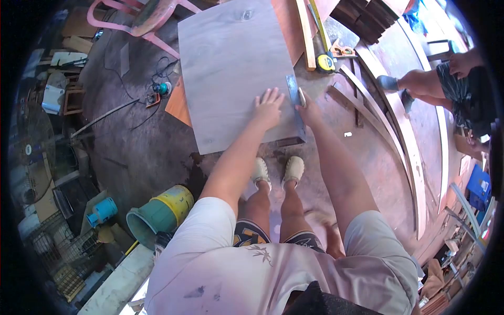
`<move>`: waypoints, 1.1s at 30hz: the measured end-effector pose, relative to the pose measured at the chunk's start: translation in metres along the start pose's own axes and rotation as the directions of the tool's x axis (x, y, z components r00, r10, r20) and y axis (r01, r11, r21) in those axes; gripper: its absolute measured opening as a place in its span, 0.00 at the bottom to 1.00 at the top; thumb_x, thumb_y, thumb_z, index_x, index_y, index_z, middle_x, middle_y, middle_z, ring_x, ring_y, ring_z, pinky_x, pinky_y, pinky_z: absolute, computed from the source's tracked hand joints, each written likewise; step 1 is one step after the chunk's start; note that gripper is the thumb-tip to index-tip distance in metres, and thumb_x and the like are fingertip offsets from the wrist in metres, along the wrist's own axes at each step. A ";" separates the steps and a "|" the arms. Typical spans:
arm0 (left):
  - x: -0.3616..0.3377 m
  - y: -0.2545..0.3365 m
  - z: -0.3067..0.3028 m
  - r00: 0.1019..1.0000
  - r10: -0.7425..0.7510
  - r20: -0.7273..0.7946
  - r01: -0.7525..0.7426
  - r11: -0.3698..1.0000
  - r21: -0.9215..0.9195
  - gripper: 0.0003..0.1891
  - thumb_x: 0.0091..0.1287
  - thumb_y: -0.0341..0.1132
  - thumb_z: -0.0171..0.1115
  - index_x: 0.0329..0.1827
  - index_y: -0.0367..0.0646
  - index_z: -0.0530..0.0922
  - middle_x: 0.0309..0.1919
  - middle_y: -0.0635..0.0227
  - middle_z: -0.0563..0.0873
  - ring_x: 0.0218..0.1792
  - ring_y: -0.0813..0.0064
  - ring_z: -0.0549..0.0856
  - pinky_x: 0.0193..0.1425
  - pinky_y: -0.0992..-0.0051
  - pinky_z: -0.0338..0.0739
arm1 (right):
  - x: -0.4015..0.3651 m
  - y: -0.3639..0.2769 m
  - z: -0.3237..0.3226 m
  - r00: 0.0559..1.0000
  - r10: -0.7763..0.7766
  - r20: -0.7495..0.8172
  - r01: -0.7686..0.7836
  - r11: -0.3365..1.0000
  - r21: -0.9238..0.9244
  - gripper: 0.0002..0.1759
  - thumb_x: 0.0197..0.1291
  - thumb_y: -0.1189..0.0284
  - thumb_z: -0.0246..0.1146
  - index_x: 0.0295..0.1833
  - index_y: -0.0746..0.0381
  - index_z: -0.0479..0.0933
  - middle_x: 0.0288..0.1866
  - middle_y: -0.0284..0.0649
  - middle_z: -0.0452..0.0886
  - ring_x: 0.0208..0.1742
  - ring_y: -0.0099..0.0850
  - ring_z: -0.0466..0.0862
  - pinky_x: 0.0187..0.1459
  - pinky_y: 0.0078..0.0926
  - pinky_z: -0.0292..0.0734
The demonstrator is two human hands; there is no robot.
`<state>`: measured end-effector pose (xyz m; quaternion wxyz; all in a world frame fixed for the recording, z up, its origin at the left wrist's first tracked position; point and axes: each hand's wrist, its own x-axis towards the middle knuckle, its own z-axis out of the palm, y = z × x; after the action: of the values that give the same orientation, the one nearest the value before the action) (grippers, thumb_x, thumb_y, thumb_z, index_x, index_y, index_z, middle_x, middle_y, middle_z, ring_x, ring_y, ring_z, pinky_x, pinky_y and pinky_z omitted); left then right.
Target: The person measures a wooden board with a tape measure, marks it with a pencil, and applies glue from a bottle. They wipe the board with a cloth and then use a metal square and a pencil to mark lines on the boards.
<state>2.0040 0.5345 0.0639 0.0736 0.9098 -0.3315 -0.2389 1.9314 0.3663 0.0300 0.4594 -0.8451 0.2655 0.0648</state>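
My left hand [270, 111] lies flat on a grey board [231, 68], its fingers spread, just left of a metal-bladed square [292, 88]. The square's blade runs along the board's right side, and a dark block [291, 141] sits at its near end against the front edge. My right hand [311, 111] is closed beside the blade, around a short pale stick [302, 96] that looks like a pencil. Its tip is too small to make out, and my right fingers are partly hidden.
Beyond the board's right side lie a yellow tape measure [326, 63] and wood strips [306, 37]. Long curved strips [417, 173] cover the floor at right, near another person's legs [420, 81]. At left are a corded tool [164, 88], a pink chair [152, 39] and buckets [157, 212].
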 end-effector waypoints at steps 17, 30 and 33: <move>0.013 -0.308 -0.059 0.608 -0.746 -0.272 -0.080 0.284 -0.956 0.31 0.68 0.34 0.53 0.72 0.29 0.57 0.65 0.49 0.73 0.65 0.63 0.74 0.68 0.71 0.65 | -0.010 -0.012 -0.005 0.999 0.047 0.020 -0.046 0.998 -0.040 0.38 0.55 0.72 0.66 0.73 0.49 0.61 0.53 0.56 0.79 0.54 0.50 0.80 0.54 0.39 0.74; -0.075 -0.282 -0.042 0.767 -0.636 -0.081 0.024 0.155 -0.988 0.33 0.70 0.51 0.54 0.69 0.32 0.65 0.66 0.48 0.69 0.66 0.55 0.70 0.70 0.58 0.62 | 0.006 0.012 0.032 0.893 0.443 0.081 -0.448 0.893 0.048 0.19 0.58 0.63 0.61 0.54 0.54 0.79 0.37 0.47 0.82 0.39 0.37 0.83 0.39 0.40 0.77; -0.089 -0.263 -0.018 0.732 -0.679 -0.052 0.098 0.180 -0.979 0.31 0.70 0.49 0.54 0.66 0.31 0.66 0.64 0.47 0.71 0.64 0.54 0.72 0.69 0.59 0.64 | -0.004 -0.023 0.015 0.964 0.263 -0.035 -0.265 0.945 -0.193 0.38 0.59 0.66 0.60 0.72 0.27 0.58 0.44 0.51 0.81 0.44 0.45 0.83 0.45 0.42 0.78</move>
<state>2.1030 0.7935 0.0367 0.6018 0.7662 0.1598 -0.1590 1.9420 0.3896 0.0398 0.3599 -0.8434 0.3705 0.1478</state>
